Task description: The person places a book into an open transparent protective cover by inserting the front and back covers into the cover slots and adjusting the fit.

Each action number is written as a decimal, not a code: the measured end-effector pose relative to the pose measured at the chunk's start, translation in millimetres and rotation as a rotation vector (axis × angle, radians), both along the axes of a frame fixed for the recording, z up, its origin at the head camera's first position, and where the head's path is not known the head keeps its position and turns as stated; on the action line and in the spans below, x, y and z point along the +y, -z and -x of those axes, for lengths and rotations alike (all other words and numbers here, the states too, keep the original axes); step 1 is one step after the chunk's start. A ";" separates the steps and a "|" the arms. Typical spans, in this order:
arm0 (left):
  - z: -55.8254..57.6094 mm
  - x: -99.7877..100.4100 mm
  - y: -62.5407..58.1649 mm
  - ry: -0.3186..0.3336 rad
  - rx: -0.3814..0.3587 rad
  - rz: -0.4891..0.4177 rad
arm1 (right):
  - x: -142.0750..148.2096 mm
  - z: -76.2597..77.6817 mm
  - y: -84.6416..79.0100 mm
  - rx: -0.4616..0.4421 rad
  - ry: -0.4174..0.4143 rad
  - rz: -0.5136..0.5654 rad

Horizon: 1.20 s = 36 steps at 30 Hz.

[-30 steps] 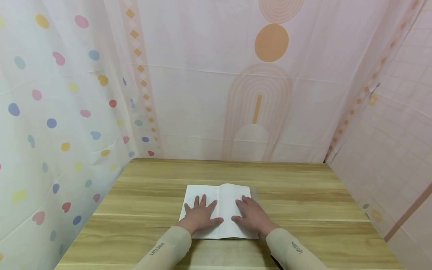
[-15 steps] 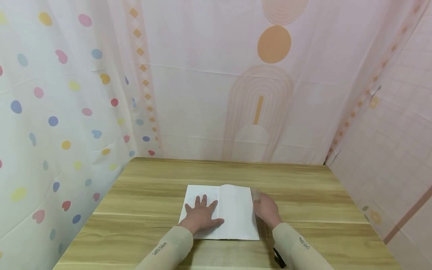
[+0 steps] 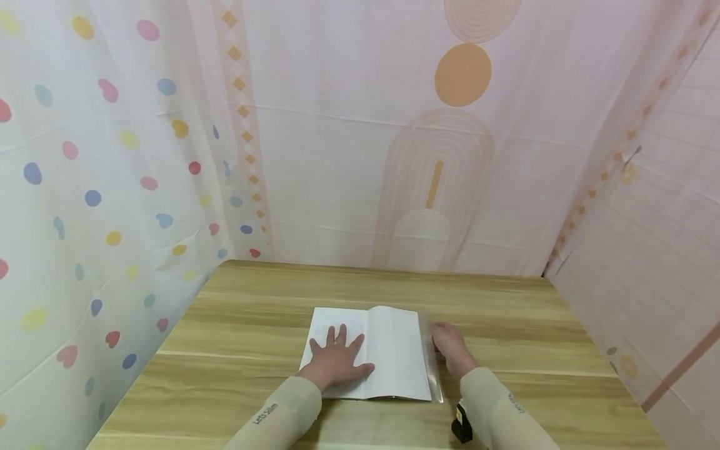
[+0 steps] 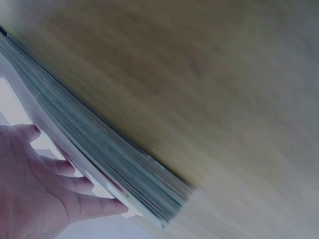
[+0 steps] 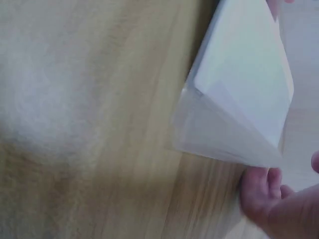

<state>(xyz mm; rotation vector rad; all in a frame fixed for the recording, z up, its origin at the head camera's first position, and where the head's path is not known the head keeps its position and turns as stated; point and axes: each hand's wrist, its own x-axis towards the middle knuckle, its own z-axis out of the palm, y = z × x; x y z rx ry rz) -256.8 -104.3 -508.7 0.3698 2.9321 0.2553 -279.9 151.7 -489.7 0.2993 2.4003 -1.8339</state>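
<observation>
An open book (image 3: 396, 356) with white pages lies on the wooden table. My left hand (image 3: 333, 364) rests flat on its left page with the fingers spread; the left wrist view shows the thick stack of page edges (image 4: 99, 132) beside that hand. Beyond the right page sticks out a strip of clear plastic film (image 3: 434, 374), like a book cover. My right hand (image 3: 453, 350) is just right of the book, fingers curled, pinching the film's outer edge. In the right wrist view the film (image 5: 214, 129) stretches from the book to those fingers.
Wooden tabletop (image 3: 253, 325) surrounds the book. A small black device (image 3: 462, 426) sits under my right wrist at the sleeve. Patterned curtains (image 3: 326, 156) hang behind the table and along both sides.
My right hand has left the right page, moved out to the right and pulled the clear film out past the page edge. The left hand has stayed on the left page.
</observation>
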 end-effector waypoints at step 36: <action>-3.3 13.5 -19.8 0.105 -0.143 -0.591 | -34.9 -4.8 -33.6 0.014 -0.307 0.286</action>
